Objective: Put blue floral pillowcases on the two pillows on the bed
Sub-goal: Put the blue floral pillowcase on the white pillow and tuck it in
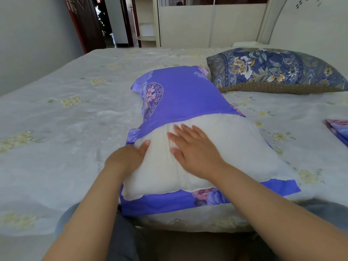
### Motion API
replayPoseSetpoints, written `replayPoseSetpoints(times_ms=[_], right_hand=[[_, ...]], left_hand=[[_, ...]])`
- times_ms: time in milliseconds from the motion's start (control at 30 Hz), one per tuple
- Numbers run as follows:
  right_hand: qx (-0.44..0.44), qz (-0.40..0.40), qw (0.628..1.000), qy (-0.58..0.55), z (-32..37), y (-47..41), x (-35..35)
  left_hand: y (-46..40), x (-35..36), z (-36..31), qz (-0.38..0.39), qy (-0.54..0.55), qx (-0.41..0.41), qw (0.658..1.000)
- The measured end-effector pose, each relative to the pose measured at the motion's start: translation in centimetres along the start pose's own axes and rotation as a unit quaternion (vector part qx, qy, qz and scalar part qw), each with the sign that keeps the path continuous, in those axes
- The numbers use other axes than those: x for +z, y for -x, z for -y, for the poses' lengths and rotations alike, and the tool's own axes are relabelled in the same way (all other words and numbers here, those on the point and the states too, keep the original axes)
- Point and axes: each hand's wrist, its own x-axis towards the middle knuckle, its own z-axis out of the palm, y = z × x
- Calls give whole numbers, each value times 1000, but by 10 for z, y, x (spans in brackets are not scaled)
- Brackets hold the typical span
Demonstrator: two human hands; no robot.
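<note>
The white pillow (pixel 203 157) lies on the near side of the bed (pixel 56 110), its far half inside the blue floral pillowcase (pixel 184 95). The right hand (pixel 195 147) presses flat on it with fingers spread, and the left hand (pixel 128 157) pushes its left edge with straight fingers. The second pillow (pixel 273 70), far right, is not yet changed.

Two bare forearms reach in from the near edge, uncovered from elbow to wrist, with no sleeve showing along either. The left hand (pixel 130 157) and the right hand (pixel 194 147) are both bare: no gloves, rings, watch or bracelets can be seen. Fingernails on the right hand look short and unpainted, though motion blur softens the detail. Between the arms at the near edge, dark grey fabric (pixel 122 240) covers the person's lap; whether it is trousers or something else cannot be told.
</note>
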Motion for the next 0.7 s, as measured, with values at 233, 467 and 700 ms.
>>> replayPoseSetpoints(times_ms=[233,467,700], right_hand=[[2,77,996,38,63,54,20],[267,-22,946,-181,35,14,10],[431,-16,810,-397,-32,-36,-14]], left_hand=[[38,-26,28,237,311,14,920],[27,-12,-32,159,531,84,828],[7,82,-23,-116,-84,341,929]])
